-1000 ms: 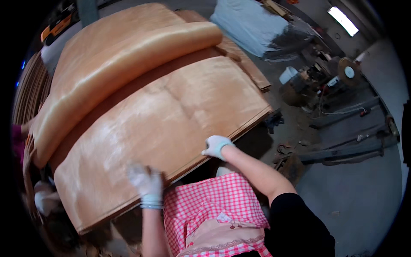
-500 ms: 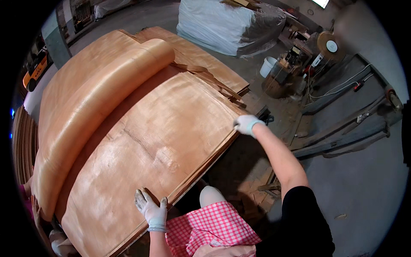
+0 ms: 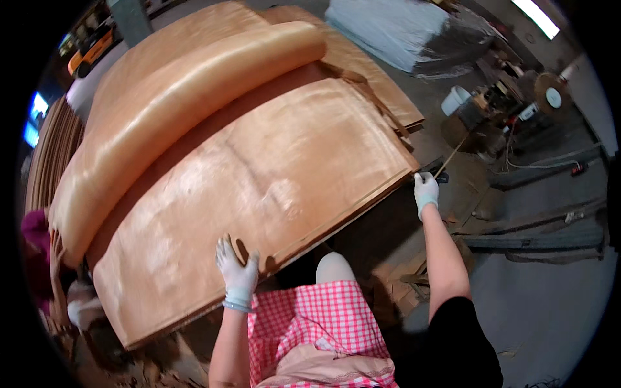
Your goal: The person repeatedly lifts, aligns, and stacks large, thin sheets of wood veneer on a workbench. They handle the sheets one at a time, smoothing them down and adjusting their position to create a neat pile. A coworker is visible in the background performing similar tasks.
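A broad stack of thin wood veneer sheets (image 3: 194, 220) lies in front of me, with a crease across the top sheet. My left hand (image 3: 237, 275), in a white glove with stained fingertips, is over the near edge of the stack, fingers spread and holding nothing. Just off the stack's right corner, my gloved right hand (image 3: 426, 191) is closed on a thin wood strip (image 3: 454, 155), which points up and away to the right. Behind the flat area, a sheet is folded back into a long curled roll (image 3: 187, 90).
At the far left, a co-worker's hand (image 3: 57, 249) touches the roll's end. Further veneer sheets (image 3: 372, 71) lie behind. A plastic-wrapped pile (image 3: 388, 32), a white bucket (image 3: 455, 100) and a machine with a round disc (image 3: 552, 97) stand beyond. Wood scraps litter the floor.
My right hand has moved from the sheet's right corner to just outside it, and a thin strip now shows in it. My left hand stays near the front edge. The view has shifted.
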A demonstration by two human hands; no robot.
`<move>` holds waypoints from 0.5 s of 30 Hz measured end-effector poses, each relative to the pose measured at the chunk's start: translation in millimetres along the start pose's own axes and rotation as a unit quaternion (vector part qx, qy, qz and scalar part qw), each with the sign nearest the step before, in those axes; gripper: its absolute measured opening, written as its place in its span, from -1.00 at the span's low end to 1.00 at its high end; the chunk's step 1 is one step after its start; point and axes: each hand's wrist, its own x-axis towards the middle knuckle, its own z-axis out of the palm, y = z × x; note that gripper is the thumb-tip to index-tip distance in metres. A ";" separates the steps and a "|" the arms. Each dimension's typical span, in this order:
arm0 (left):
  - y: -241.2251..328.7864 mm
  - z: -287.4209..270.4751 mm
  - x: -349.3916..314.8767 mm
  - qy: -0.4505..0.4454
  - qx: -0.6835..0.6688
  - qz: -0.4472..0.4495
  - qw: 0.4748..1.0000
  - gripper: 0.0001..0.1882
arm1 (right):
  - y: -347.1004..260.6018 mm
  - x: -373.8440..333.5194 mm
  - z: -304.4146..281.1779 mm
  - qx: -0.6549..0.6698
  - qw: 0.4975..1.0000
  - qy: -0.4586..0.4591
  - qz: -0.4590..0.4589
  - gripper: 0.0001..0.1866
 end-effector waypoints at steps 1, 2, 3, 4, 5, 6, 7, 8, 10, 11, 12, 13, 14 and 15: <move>-1.3 -13.2 1.2 0.037 -0.120 -0.037 0.991 -0.10 | -15.0 -26.1 1.3 0.002 1.000 -0.013 -0.013 -0.77; 20.5 -34.5 1.3 0.029 -0.177 -0.005 0.984 -0.11 | -17.8 -43.9 -3.7 0.025 0.999 -0.042 -0.022 -0.74; 55.8 -68.9 0.0 0.024 -0.235 0.031 0.971 -0.12 | -22.4 -59.0 -3.7 0.056 0.996 -0.058 -0.023 -0.75; 88.6 -96.7 -2.5 0.007 -0.333 0.068 0.941 -0.06 | -22.6 -75.2 -4.9 0.082 0.994 -0.073 -0.021 -0.77; 128.8 -129.4 -8.8 -0.026 -0.409 0.090 0.908 0.00 | -17.9 -92.0 -9.6 0.106 0.990 -0.088 -0.013 -0.78; 164.2 -159.8 -19.7 -0.022 -0.467 0.122 0.875 0.01 | -20.8 -108.1 -11.7 0.127 0.987 -0.095 -0.010 -0.81; 186.8 -183.2 -27.9 -0.013 -0.482 0.182 0.857 0.02 | -22.0 -119.4 -15.6 0.140 0.986 -0.089 -0.036 -0.83; 199.8 -200.6 -35.7 -0.018 -0.508 0.229 0.830 0.01 | -19.0 -127.7 -22.1 0.151 0.984 -0.078 -0.062 -0.84; 214.3 -244.6 -63.0 -0.024 -0.530 0.298 0.794 0.00 | -44.0 -162.2 -4.1 0.210 0.966 -0.134 -0.075 -0.86; 214.1 -244.5 -64.8 -0.043 -0.557 0.314 0.768 0.00 | -43.5 -166.7 -16.3 0.211 0.966 -0.131 -0.078 -0.87; 214.9 -259.3 -77.2 -0.047 -0.561 0.328 0.758 -0.01 | -59.4 -182.4 -11.0 0.214 0.960 -0.156 -0.093 -0.87; 213.7 -273.3 -87.9 -0.049 -0.563 0.337 0.753 -0.02 | -74.7 -197.7 -6.4 0.216 0.954 -0.180 -0.107 -0.88; 210.1 -278.3 -93.4 -0.059 -0.575 0.342 0.741 -0.02 | -80.4 -206.7 -10.3 0.227 0.948 -0.191 -0.112 -0.88; 205.1 -282.8 -98.9 -0.067 -0.585 0.345 0.731 -0.03 | -92.2 -218.4 -17.3 0.249 0.942 -0.198 -0.107 -0.90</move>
